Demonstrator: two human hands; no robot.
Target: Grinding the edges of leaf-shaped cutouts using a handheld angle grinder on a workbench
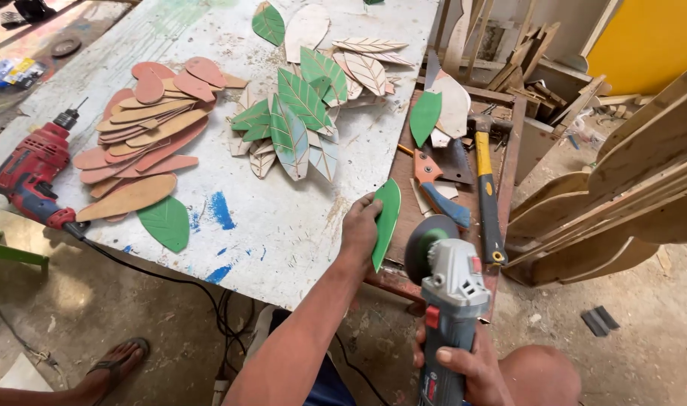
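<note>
My left hand (361, 225) grips a green leaf-shaped wooden cutout (386, 222), holding it on edge at the table's right rim. My right hand (464, 368) holds a grey angle grinder (450, 301) by its body. The grinder's dark disc (421, 244) sits just right of the leaf's lower edge, close to it; I cannot tell if they touch.
The white paint-stained table (283, 225) carries a pile of green leaf cutouts (295, 120), a stack of bare wooden leaves (144, 128) and a red drill (31, 173). A hammer (488, 188) and hand saw (437, 188) lie on the right. Wood offcuts (629, 188) lean right. Another person's sandalled foot (118, 361) is at lower left.
</note>
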